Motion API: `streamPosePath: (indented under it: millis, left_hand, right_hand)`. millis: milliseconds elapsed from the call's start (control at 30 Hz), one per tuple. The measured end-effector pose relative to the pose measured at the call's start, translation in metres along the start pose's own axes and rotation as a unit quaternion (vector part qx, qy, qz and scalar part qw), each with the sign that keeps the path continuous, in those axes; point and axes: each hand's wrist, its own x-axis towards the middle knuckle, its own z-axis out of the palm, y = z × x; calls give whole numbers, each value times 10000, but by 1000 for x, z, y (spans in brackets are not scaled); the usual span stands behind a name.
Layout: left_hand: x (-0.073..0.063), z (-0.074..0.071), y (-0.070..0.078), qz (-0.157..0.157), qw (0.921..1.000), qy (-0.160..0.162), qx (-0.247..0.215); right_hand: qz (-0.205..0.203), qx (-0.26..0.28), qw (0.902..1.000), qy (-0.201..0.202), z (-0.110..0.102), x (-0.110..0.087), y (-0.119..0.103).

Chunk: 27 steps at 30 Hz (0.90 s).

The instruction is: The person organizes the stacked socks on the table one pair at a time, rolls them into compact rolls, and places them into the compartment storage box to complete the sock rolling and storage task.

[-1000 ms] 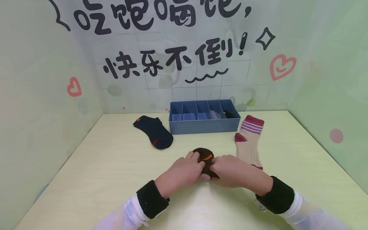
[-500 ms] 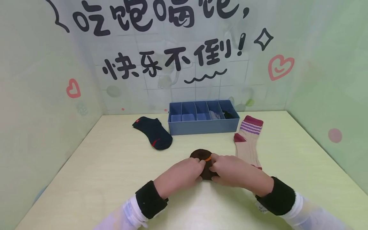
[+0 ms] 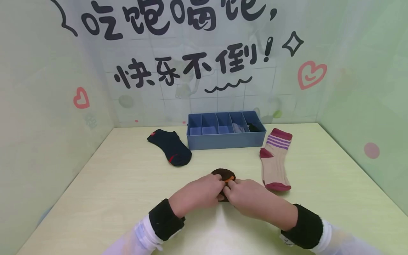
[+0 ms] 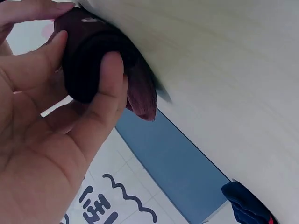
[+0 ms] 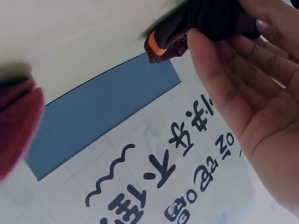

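A brown sock (image 3: 224, 173) with an orange band lies at the middle of the table, partly rolled up and mostly covered by both hands. In the left wrist view the dark roll (image 4: 84, 65) shows a flat end hanging past it. My left hand (image 3: 201, 191) grips the roll from the left, fingertips curled on it. Opposite, my right hand (image 3: 256, 198) holds it from the right, its fingers meeting the left ones. The right wrist view shows the sock's orange-banded end (image 5: 159, 44) sticking out beyond the fingers.
Behind the hands stands a blue box (image 3: 226, 141) with several compartments, two at the right holding cloth. A navy sock (image 3: 173, 148) lies left of the box. To the right is a beige sock (image 3: 276, 166) with maroon ends. Walls enclose the table's back and sides.
My right hand has shifted left and toward me, closer to the left hand. The brown sock has come slightly nearer and less of it shows. The beige sock's maroon toe is now uncovered.
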Motion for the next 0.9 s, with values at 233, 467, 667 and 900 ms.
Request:
streamPosePath:
  millis: [233,467,667,900]
  left_hand:
    - [0,-2,-6,-69,9965,-479,-681]
    - [1,1,-13,-306,9931,-558,-981]
    - [1,3,-15,-310,9931,-444,-1038]
    - [4,2,-15,-214,9960,-208,-847]
  right_hand:
    - [241,1637,9837,-702,6,3,17]
    - [617,2881,9478,-1222,10,2,31]
    - [776,3058,9376,-1461,11,3,35]
    - [972,3020,9426,-1043,10,4,35]
